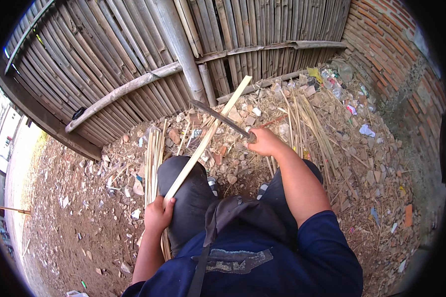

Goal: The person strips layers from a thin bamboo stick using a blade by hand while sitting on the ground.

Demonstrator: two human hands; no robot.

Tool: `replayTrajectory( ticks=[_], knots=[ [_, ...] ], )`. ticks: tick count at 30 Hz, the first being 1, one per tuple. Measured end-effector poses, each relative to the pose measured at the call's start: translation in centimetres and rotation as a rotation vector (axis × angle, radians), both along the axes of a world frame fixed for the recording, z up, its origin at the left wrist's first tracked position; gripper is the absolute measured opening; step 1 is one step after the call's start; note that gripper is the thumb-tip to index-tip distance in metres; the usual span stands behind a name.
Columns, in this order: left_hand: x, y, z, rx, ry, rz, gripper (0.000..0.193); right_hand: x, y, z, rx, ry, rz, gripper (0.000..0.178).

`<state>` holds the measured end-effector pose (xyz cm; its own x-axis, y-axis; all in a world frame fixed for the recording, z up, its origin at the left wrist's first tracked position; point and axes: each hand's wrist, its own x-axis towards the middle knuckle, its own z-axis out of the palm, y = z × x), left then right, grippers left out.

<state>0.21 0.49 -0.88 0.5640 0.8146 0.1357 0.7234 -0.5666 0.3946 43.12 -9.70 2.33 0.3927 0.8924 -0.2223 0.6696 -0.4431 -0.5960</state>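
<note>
The pale bamboo strip (195, 156) slants up and away from beside the left thigh (193, 190), and the left hand (158, 215) has its grip pinching the near end, thumb lying along the strip. The right hand (266, 142) has its grip wrapped around the handle of a long dark-bladed knife (230, 123), whose blade crosses the strip towards its far end; whether blade and strip touch cannot be told. For working the blade along the strip well, I would judge that a firm near-end hold matters most, with the strip steadied so it cannot roll. The blade is best set at a shallow angle and moved in light, even strokes away from the left fingers and thighs, since a steep edge could bite too deep. Counted: one strip in the left hand, one knife in the right, two loose groups of strips on the ground, one on the left (155, 153) and one on the right (318, 127), their single pieces overlapping too much to number, two shoes partly showing, one dark bag (252, 213) at the lap, one bamboo fence (262, 24) and one brick wall (381, 29).
</note>
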Motion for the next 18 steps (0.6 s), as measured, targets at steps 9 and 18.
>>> replayTrajectory(
  ticks=[9, 18],
  knots=[
    [0.05, -0.11, 0.13, 0.005, -0.009, -0.002, 0.048, 0.13, -0.05, -0.76, 0.058, -0.053, 0.018, 0.059],
    [0.00, -0.02, -0.07, 0.015, -0.009, 0.004, 0.050, -0.22, 0.01, -0.23, 0.029, -0.030, 0.011, 0.048]
  ],
)
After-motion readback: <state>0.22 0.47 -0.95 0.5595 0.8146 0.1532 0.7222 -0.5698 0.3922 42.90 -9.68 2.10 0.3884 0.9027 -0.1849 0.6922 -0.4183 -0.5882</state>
